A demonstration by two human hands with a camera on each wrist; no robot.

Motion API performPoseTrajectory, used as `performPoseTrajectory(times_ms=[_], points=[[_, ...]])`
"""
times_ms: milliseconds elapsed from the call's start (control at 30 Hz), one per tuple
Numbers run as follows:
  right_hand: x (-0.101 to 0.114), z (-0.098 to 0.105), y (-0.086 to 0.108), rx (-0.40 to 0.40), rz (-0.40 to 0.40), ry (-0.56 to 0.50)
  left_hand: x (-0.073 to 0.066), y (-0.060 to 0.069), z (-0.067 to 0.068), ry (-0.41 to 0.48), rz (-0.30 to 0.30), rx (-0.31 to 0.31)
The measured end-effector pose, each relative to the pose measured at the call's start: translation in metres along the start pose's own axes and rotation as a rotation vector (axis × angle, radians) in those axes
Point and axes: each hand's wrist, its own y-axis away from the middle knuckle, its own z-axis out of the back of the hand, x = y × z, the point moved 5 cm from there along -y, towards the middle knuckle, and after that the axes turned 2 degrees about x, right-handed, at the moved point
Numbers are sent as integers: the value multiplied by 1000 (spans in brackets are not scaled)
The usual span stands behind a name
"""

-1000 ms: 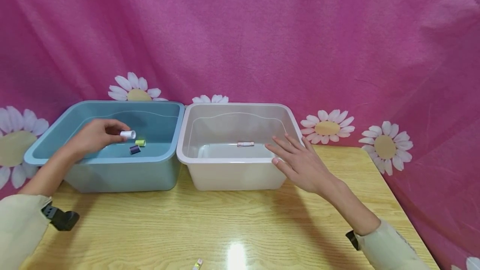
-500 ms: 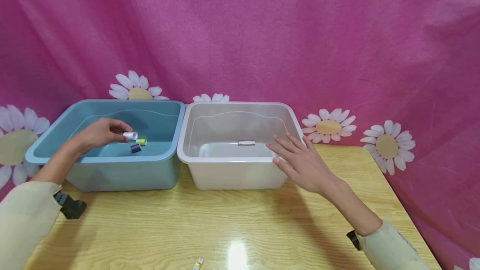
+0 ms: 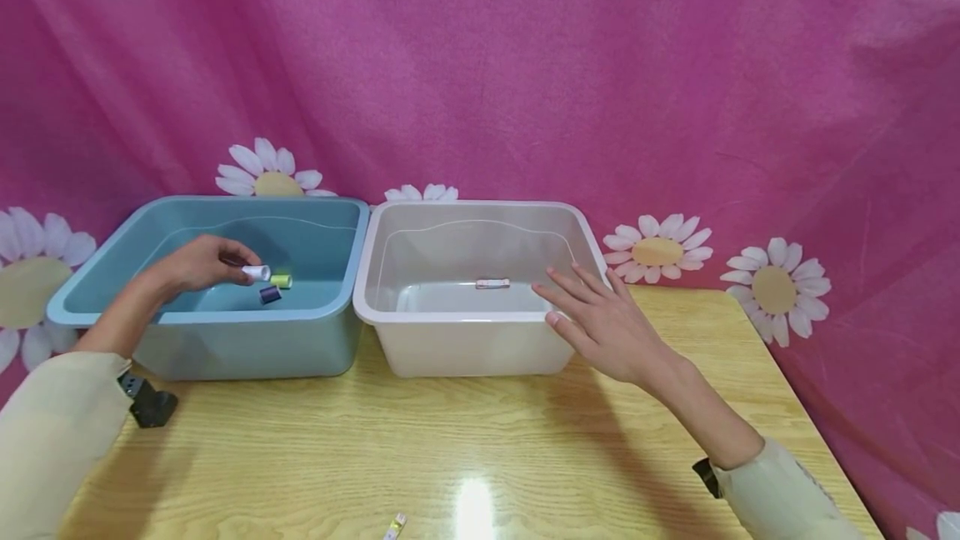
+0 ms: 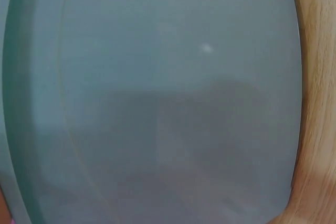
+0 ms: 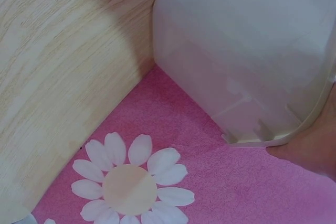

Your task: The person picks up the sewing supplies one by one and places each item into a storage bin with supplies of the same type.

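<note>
In the head view my left hand pinches a white spool inside the blue bin. Beside that spool, on the bin's floor, lie a yellow-green spool and a dark purple one. The spread fingers of my right hand rest over the near right corner of the white bin. Within the white bin lies a small pale packet-like piece. The left wrist view has the outer wall of the blue bin; the right wrist view has part of my right hand at the white bin's rim.
Both bins stand side by side at the back of the wooden table. A small yellow and white piece lies at the near edge of view. Behind the table hangs a pink cloth with daisies.
The left forearm and sleeve have shifted slightly right and forward, with the white spool still pinched over the blue bin. My right hand has stayed nearly in place.
</note>
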Motion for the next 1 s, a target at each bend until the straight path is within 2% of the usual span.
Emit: performPoseTrajectory(times_ms=[467,1000], points=[[0,1,-1,9,-4,7,3,-3,-2,-8,43,29],[0,1,0,-4,2,1,4,-4,-3,10,40,37]])
